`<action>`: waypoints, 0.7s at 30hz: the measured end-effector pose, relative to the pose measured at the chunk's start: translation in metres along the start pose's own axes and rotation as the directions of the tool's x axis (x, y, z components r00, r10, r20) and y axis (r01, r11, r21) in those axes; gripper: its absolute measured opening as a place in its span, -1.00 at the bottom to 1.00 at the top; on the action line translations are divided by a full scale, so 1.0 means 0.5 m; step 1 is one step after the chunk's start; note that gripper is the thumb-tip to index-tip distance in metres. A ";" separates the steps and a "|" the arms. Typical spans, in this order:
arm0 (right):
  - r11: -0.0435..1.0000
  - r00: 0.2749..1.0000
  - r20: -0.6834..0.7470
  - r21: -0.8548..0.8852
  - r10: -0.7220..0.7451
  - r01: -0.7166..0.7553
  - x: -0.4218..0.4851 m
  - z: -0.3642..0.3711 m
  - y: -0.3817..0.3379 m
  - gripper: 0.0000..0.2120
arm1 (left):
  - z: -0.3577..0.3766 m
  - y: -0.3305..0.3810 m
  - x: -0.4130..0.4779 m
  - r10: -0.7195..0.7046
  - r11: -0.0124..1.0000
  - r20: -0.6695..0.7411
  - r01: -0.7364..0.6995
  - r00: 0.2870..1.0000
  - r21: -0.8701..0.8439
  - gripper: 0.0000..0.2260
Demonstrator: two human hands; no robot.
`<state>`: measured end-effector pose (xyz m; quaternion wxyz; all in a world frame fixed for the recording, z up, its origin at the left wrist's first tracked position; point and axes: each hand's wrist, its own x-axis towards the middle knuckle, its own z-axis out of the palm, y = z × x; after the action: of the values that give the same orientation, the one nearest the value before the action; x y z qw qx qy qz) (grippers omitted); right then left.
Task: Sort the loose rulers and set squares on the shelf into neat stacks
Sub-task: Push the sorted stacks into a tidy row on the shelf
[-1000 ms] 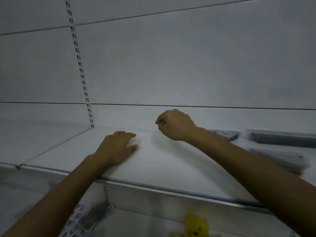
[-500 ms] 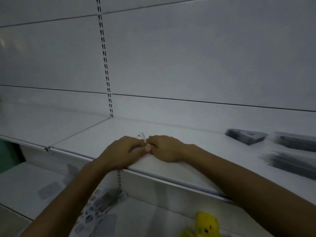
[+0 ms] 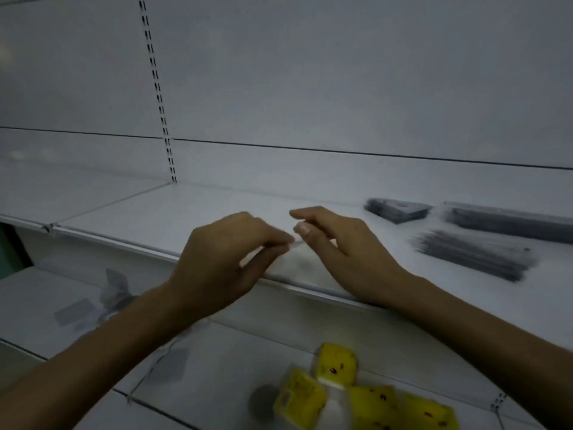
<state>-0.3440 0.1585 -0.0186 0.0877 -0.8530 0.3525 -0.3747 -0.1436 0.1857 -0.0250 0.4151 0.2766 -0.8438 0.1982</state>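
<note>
Head view. The left hand (image 3: 223,259) and right hand (image 3: 347,252) are raised over the near edge of the shelf (image 3: 155,212). The left fingers are curled, thumb and fingertips clamped on a thin clear strip (image 3: 290,243), too blurred to identify. The right thumb meets the strip's other end with the forefinger just above; whether it grips cannot be told. Farther right on the shelf lie the set-square stack (image 3: 398,209) and two ruler stacks (image 3: 511,221) (image 3: 474,256). Yellow packets (image 3: 338,364) lie on the lower shelf (image 3: 235,367).
</note>
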 end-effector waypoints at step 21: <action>0.582 0.966 -0.248 -0.798 -0.078 -0.158 -0.037 -0.285 0.137 -0.81 | 0.280 0.061 0.311 -0.308 0.791 -0.005 0.253 0.951 -0.557 -0.68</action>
<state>-0.4895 0.1367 0.0427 -0.3494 -0.7342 0.5119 -0.2771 -0.3238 0.0830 0.0171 0.5412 0.2580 -0.7936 -0.1032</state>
